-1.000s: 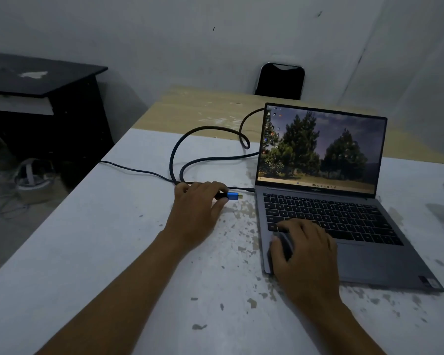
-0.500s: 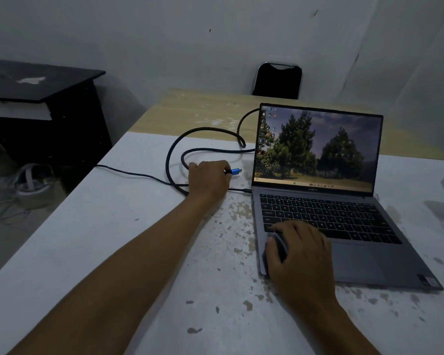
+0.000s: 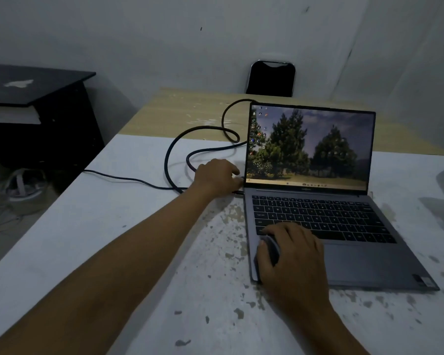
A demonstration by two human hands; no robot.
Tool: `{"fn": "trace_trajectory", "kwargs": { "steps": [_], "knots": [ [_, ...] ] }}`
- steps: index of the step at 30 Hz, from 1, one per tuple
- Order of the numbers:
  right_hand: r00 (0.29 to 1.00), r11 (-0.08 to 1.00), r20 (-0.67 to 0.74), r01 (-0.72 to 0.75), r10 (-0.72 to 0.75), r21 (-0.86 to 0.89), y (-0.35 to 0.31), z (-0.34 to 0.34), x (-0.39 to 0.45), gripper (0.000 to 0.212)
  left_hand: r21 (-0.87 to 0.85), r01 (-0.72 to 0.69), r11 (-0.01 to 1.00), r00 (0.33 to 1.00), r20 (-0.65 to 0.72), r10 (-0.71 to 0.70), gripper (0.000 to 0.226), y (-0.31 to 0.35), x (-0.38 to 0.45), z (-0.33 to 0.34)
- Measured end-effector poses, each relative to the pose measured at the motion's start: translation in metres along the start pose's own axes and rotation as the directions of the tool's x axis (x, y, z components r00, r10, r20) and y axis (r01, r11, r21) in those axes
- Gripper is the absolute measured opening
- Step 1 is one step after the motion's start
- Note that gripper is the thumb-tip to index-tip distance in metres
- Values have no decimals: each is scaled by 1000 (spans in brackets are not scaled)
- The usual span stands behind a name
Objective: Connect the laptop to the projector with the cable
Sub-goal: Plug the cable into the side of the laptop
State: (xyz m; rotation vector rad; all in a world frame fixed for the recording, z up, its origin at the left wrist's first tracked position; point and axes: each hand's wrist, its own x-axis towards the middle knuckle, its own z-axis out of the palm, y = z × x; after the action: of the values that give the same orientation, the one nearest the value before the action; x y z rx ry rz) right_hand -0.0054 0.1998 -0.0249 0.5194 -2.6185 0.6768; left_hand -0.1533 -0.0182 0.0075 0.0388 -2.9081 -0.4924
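Note:
An open grey laptop [image 3: 369, 262] with a lit tree wallpaper stands on the white table [image 3: 113, 226]. A thick black cable [image 3: 180, 139] loops across the table behind my left hand. My left hand [image 3: 217, 179] is closed on the cable's plug end, pressed against the laptop's left edge by the hinge; the blue plug is hidden under my fingers. My right hand [image 3: 290, 254] rests flat on the laptop's front left corner, holding it down. No projector is in view.
A thinner black cord [image 3: 128, 178] runs from the table's left edge to the laptop's left side. A wooden table [image 3: 185, 111] adjoins at the back, with a black chair [image 3: 271, 78] behind it. A black desk [image 3: 36, 98] stands at left.
My left hand has carried the blue plug from the table surface up and right to the laptop's left edge; the plug is now hidden. My right hand has stayed on the laptop.

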Motion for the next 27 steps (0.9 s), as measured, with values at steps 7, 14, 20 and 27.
{"fn": "trace_trajectory", "kwargs": {
  "steps": [7,14,20,27],
  "knots": [
    [1000,1000,2,3,-3,-3,2,0,1,19,-120,-128,985,954,-288,89,25,-46,-77,-26],
    [1000,1000,-11,13,-13,8,4,1,1,21,-35,-73,997,996,-61,71,38,-82,-118,-28],
    [1000,1000,-6,5,-5,23,3,0,0,23,56,-103,993,991,-83,108,24,-84,-112,-29],
    [1000,1000,-1,-2,2,24,4,1,0,24,7,-245,970,968,-61,245,21,-51,-102,-23]
  ]
}}
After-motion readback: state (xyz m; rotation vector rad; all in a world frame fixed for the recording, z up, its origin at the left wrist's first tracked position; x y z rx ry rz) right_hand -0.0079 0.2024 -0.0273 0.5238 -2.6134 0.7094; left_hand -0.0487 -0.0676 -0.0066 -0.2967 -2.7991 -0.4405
